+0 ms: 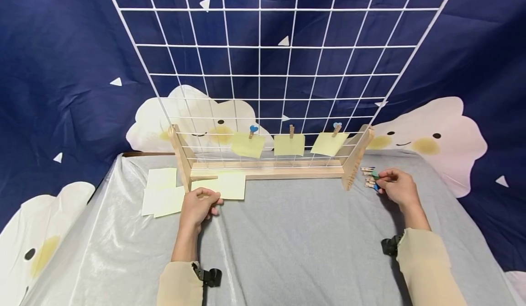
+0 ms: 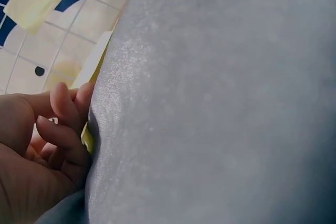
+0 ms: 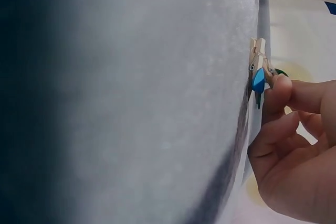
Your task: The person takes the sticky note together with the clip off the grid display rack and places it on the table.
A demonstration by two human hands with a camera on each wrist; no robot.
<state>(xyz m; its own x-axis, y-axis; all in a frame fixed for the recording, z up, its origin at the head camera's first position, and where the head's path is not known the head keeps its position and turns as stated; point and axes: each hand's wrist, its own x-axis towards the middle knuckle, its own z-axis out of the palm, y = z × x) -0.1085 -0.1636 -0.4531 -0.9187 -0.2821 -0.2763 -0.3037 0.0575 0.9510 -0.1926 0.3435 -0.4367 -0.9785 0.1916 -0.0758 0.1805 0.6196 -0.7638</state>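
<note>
In the head view the left hand [image 1: 198,207] pinches the lower edge of a pale yellow paper [image 1: 232,186] by the rack's left foot. The left wrist view shows that hand [image 2: 47,135] with curled fingers at the paper [image 2: 94,61]. On the right, the right hand [image 1: 398,188] has thumb and index finger on a clothespin with a green piece [image 1: 375,175], among several clothespins [image 1: 369,184]. Seen from the right wrist, the hand [image 3: 294,129] pinches a clothespin behind one with a blue piece [image 3: 258,81].
A white wire grid [image 1: 260,74] stands in a wooden base [image 1: 267,173]. Three yellow notes, one of them a middle note [image 1: 289,146], hang from it by clothespins. More pale papers [image 1: 162,196] lie at the left on the grey cloth [image 1: 296,242].
</note>
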